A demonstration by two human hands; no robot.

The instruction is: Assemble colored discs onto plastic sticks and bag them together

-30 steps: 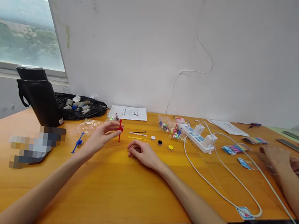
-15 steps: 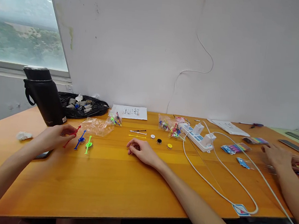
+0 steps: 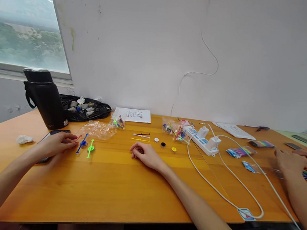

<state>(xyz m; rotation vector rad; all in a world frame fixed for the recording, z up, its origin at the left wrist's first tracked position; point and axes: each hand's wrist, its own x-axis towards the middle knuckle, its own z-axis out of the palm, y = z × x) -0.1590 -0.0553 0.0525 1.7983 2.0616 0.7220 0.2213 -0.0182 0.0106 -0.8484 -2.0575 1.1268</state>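
Observation:
My left hand point(image 3: 56, 144) lies low on the wooden table point(image 3: 122, 192) at the left, fingers closed on a thin red stick piece point(image 3: 78, 138) whose tip pokes out to the right. A blue stick-and-disc piece point(image 3: 83, 143) and a green one point(image 3: 91, 147) lie just right of it. My right hand point(image 3: 145, 154) rests on the table in the middle, fingers curled, nothing in it. Beyond it lie black, white and yellow sticks point(image 3: 141, 137) and three small discs: white point(image 3: 156, 140), black point(image 3: 163, 144), yellow point(image 3: 174, 149).
A black flask point(image 3: 46, 99), a phone point(image 3: 54, 132), a black bag of parts point(image 3: 84, 108) and a clear plastic bag point(image 3: 99, 129) stand at the left. A white power strip point(image 3: 203, 139) with a looping cable lies right of centre. Another person's hands point(image 3: 292, 162) work at the far right.
My left hand carried the red piece from the table's middle to the left and lowered it beside the blue and green pieces. My right hand stayed put.

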